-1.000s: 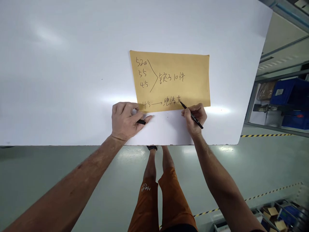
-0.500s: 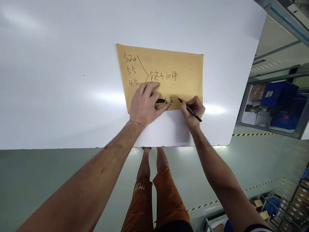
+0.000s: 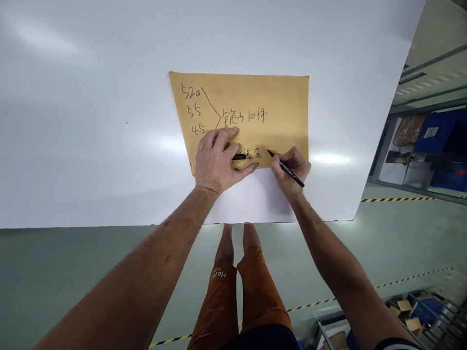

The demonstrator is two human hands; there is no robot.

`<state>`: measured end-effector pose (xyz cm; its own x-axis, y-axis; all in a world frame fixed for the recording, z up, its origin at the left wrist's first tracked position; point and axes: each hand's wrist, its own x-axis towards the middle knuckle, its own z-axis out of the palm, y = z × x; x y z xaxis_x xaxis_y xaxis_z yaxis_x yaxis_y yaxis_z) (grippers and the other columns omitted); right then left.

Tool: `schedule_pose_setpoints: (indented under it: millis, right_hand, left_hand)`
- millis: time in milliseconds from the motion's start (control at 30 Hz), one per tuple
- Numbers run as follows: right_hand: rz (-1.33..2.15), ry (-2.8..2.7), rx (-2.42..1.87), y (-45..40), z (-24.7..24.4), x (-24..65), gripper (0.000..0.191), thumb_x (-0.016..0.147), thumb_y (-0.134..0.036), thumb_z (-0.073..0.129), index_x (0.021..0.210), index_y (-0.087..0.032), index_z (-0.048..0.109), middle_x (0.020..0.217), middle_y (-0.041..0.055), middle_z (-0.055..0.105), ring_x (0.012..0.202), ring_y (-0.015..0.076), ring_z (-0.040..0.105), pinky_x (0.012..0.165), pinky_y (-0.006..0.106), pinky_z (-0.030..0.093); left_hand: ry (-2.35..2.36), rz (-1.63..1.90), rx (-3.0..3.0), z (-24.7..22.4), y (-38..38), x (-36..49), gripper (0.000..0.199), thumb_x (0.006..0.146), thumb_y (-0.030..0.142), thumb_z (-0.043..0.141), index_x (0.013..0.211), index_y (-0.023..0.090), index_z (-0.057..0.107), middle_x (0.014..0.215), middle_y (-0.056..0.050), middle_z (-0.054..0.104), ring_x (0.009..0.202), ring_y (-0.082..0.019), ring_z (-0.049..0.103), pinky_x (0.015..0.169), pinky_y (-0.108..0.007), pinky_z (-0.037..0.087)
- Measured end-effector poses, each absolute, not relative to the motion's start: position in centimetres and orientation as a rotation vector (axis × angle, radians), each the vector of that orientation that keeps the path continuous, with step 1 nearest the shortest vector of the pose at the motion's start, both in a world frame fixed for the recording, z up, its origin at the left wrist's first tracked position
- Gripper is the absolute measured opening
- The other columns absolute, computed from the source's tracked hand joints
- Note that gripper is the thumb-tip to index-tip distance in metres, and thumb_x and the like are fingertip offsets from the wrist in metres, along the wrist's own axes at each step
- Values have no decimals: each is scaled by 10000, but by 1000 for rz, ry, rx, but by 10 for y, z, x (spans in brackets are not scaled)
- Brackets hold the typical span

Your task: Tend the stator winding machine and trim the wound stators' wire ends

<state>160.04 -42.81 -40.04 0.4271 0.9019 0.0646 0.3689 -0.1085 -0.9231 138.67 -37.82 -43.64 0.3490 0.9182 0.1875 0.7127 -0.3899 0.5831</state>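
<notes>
Right hand (image 3: pixel 291 170) is gripping black pen (image 3: pixel 292 175), fingers closed round it, long axis slanting up-left, tip just right of the last character on brown paper (image 3: pixel 284 107); left hand (image 3: pixel 215 158) is lying spread, pressing paper, holding black cap (image 3: pixel 239 157).

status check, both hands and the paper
Left hand flat on yellow paper, black cap in its fingers, covering some writing. Right hand gripping black pen, tip near the last character. Paper on white table.
</notes>
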Motion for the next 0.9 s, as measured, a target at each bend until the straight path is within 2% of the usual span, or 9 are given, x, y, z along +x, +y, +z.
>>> schedule_pose_setpoints:
  millis: [200, 367, 567, 633, 767, 900]
  right_hand:
    - [720, -1107, -1622, -429, -397, 1599, 388, 908, -244, 756, 760, -276, 399, 661, -94, 467, 597, 83, 352, 543, 295, 324]
    - [747, -1113, -1645, -429, -397, 1599, 380, 931, -260, 756, 758, -271, 417, 674, -90, 478, 608, 83, 366, 563, 292, 337]
    - [715, -1217, -1633, -433, -398, 1602, 465, 847, -193, 778, 716, -269, 339, 656, -104, 315, 590, 73, 295, 529, 276, 280]
    - [700, -1209, -1637, -432, -397, 1607, 461, 864, -230, 800, 715, -270, 365, 653, -103, 338, 572, 73, 321, 512, 268, 316]
    - [707, -1150, -1621, -424, -396, 1626, 448, 926, -375, 850, 742, -286, 451, 652, -83, 450, 546, 97, 446, 511, 286, 470]
    - [783, -1196, -1653, -420, -397, 1635, 484, 926, -433, 861, 722, -298, 442, 618, -68, 477, 548, 118, 423, 475, 311, 439]
  left_hand:
    - [1437, 704, 2247, -438, -379, 1386, 491, 841, 625, 981, 961, 253, 683, 1561, -138, 729, 1434, -487, 638, 1197, -690, 508]
    - [1462, 679, 2254, -439, -380, 1385, 506, 833, 631, 982, 942, 256, 660, 1580, -119, 715, 1443, -487, 625, 1187, -689, 500]
    - [1473, 643, 2243, -435, -381, 1385, 535, 843, 663, 977, 939, 253, 648, 1590, -139, 713, 1442, -514, 623, 1169, -705, 501]
    - [1470, 629, 2225, -434, -381, 1384, 524, 860, 660, 962, 941, 252, 644, 1605, -142, 705, 1462, -516, 613, 1183, -708, 494]
    - [1462, 621, 2219, -435, -380, 1383, 557, 880, 735, 916, 940, 254, 640, 1613, -137, 700, 1466, -512, 611, 1199, -716, 485]
    - [1469, 615, 2222, -435, -381, 1382, 560, 896, 766, 887, 951, 262, 650, 1618, -138, 698, 1466, -514, 614, 1194, -733, 489]
